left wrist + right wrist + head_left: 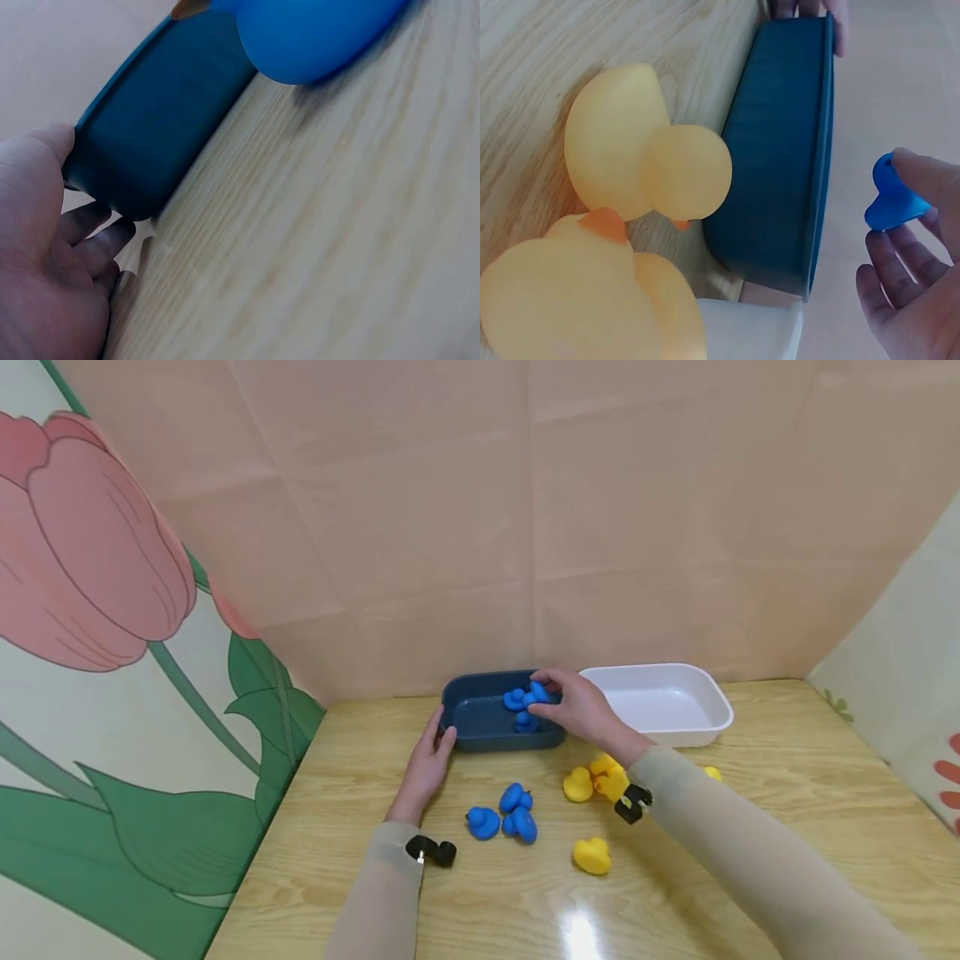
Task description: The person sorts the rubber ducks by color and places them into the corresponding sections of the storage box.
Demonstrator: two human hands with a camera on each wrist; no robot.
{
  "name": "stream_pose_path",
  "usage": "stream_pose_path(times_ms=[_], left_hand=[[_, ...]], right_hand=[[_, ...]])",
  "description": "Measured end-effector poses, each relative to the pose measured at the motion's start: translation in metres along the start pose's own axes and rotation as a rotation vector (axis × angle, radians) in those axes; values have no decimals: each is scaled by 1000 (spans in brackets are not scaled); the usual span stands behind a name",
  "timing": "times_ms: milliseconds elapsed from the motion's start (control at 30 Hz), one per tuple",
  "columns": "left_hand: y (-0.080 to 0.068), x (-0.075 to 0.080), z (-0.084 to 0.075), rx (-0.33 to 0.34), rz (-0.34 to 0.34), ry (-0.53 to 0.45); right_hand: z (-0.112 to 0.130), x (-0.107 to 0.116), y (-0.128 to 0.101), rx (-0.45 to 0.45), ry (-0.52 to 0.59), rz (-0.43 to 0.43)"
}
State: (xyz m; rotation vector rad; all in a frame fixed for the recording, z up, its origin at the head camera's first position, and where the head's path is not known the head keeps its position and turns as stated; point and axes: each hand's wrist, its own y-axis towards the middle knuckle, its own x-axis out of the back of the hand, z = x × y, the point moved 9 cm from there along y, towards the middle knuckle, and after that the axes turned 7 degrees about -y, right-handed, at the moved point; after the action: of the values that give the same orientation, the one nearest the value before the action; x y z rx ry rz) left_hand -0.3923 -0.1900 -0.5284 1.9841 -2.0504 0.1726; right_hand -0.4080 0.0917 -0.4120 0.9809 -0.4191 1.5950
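Note:
My right hand [581, 703] pinches a blue toy duck [894, 196] between thumb and fingers, above the right part of a dark blue tray [480, 745]. Other blue ducks [525, 722] lie inside that tray, partly overlapped by the held one. At the tray's left end, my left hand [429, 768] holds the near corner, its thumb against the front and its fingers round the side. Three blue ducks [482, 823] sit in a cluster on the table before the tray. A blue duck [315, 37] looms close in the left wrist view.
A white tray [660, 739] stands directly right of the dark one. Several yellow ducks [577, 785] lie under and near my right forearm, with one yellow duck [592, 856] closer to me. Behind both trays rises a pinkish cloth backdrop [450, 527].

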Motion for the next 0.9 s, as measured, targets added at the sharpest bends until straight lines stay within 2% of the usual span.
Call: stream_pose_path(times_ms=[367, 900], left_hand=[[1, -1, 2, 2, -5, -2], [2, 0, 3, 3, -5, 1]], right_hand=[[-14, -8, 5, -21, -83, 18], [-25, -14, 10, -42, -109, 31]])
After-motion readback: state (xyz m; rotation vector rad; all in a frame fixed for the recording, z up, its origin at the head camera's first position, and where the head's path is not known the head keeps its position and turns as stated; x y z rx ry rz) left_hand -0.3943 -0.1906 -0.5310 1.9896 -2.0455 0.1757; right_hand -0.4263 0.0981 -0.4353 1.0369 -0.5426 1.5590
